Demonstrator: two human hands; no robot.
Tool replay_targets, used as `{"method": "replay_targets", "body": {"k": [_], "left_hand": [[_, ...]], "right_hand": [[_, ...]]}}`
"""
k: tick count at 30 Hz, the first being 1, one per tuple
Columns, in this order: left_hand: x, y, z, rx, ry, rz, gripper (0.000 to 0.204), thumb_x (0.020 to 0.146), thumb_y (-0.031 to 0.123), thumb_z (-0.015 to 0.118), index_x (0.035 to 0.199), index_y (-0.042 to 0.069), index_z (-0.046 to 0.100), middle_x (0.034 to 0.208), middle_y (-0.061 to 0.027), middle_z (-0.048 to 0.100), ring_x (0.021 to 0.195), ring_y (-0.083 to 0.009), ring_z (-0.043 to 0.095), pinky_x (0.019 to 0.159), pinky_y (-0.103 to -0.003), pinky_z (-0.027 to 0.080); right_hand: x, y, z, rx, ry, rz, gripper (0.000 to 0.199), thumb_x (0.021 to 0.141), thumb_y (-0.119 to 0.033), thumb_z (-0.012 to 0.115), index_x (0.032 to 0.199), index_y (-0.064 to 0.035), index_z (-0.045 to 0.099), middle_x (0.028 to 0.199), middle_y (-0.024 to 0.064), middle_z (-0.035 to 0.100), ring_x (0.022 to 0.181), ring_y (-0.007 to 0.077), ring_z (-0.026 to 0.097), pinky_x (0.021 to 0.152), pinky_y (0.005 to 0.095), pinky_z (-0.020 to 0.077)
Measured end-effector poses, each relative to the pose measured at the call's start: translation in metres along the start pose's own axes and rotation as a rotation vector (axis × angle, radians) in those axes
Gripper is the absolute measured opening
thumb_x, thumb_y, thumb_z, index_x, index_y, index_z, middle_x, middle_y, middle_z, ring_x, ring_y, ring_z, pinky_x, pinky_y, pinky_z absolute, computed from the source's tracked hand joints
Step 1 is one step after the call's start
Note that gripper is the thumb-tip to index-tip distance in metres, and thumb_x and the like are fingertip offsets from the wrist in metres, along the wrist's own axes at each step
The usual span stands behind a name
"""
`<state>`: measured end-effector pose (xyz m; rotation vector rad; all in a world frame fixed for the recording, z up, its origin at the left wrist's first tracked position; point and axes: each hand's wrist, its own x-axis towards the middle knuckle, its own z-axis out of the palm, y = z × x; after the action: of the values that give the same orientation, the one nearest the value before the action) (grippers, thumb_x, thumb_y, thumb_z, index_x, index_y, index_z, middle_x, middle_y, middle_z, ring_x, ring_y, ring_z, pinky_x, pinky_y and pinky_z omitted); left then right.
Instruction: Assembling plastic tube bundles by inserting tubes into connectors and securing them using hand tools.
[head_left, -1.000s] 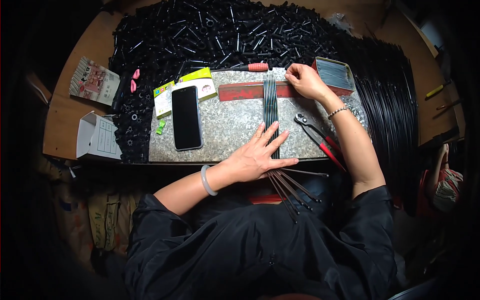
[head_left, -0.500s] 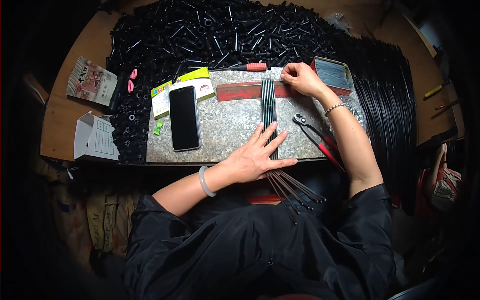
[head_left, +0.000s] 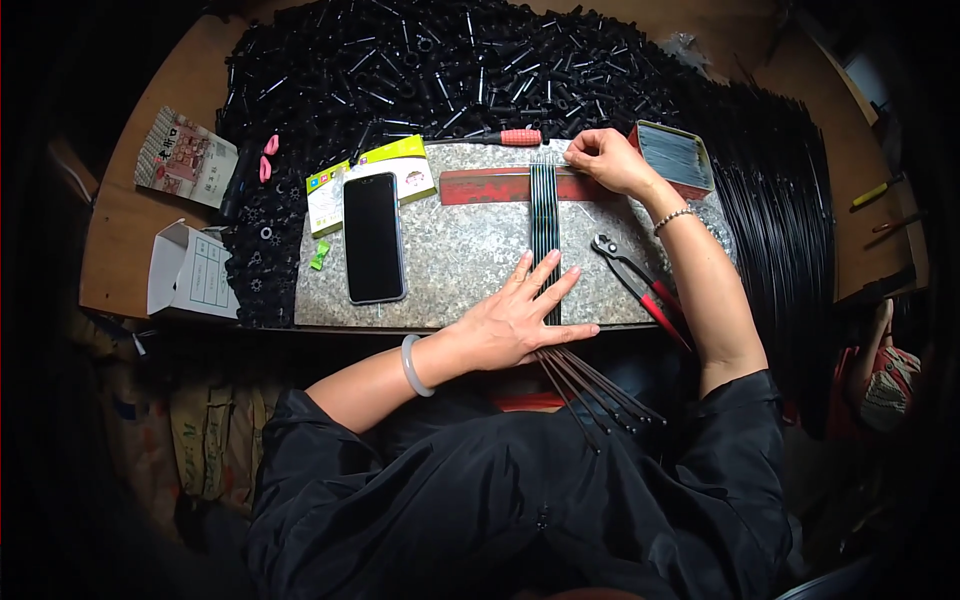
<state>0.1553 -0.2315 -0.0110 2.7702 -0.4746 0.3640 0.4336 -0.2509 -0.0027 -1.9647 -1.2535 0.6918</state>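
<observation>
A row of thin dark rods [head_left: 544, 215] lies side by side on the grey speckled slab, their far ends crossing a red metal bar [head_left: 485, 187]. Spread flat over the near part of the rods is my left hand [head_left: 510, 318], its fingers apart. Beyond the slab's front edge the rods' near ends fan out over my lap. Just right of the rods' far ends, above the bar, my right hand [head_left: 607, 163] is closed in a pinch. Whatever sits between its fingertips is too small to make out. Red-handled pliers [head_left: 640, 285] lie on the slab below my right wrist.
A tin of thin pieces [head_left: 672, 155] stands beyond my right hand. Left of the rods lie a phone [head_left: 374, 240] and a green-and-white box [head_left: 400, 165]. Black parts [head_left: 440, 70] are heaped behind the slab; long black rods [head_left: 775, 210] pile up at the right.
The whole view has shifted slightly. Both hands keep their places at the rods, the left flat and the right pinched; the rods' near ends have swung a little to the right.
</observation>
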Motion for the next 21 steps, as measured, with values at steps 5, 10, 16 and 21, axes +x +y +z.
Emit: {"method": "replay_targets", "body": {"k": [5,10,16,21], "left_hand": [[0.0005,0.0003,-0.0015,0.004,-0.008,-0.002,0.066,0.069,0.025,0.070,0.129,0.037,0.045,0.141,-0.0227,0.028,0.128,-0.0494,0.026,0.101,-0.060,0.029],[0.0003,0.0005,-0.0022,0.016,-0.027,-0.001,0.068,0.068,0.025,0.071,0.129,0.037,0.045,0.141,-0.0226,0.027,0.128,-0.0493,0.026,0.101,-0.060,0.030],[0.0001,-0.0003,-0.0016,0.018,-0.001,0.005,0.066,0.070,0.025,0.069,0.130,0.036,0.044,0.141,-0.0228,0.028,0.128,-0.0493,0.026,0.101,-0.060,0.029],[0.0004,-0.0016,-0.0016,0.012,-0.005,0.010,0.065,0.071,0.026,0.068,0.131,0.036,0.044,0.141,-0.0232,0.028,0.129,-0.0494,0.026,0.101,-0.060,0.029]], "right_hand": [[-0.0027,-0.0061,0.0000,-0.023,0.031,0.000,0.018,0.085,-0.016,0.062,0.078,0.0012,0.062,0.067,-0.0024,0.057,0.063,0.0043,0.047,0.059,0.0221,0.0415],[-0.0021,-0.0094,0.0048,-0.027,0.040,-0.015,0.018,0.084,-0.016,0.063,0.079,0.0013,0.063,0.069,-0.0014,0.059,0.064,0.0046,0.049,0.060,0.0222,0.0429],[0.0010,-0.0089,0.0021,0.037,-0.016,-0.021,0.016,0.084,-0.015,0.064,0.082,0.0013,0.065,0.072,-0.0005,0.062,0.066,0.0045,0.052,0.062,0.0219,0.0445],[0.0046,-0.0084,0.0016,0.008,-0.021,-0.029,0.016,0.084,-0.014,0.064,0.082,0.0013,0.065,0.071,-0.0005,0.062,0.066,0.0044,0.052,0.062,0.0215,0.0446]]}}
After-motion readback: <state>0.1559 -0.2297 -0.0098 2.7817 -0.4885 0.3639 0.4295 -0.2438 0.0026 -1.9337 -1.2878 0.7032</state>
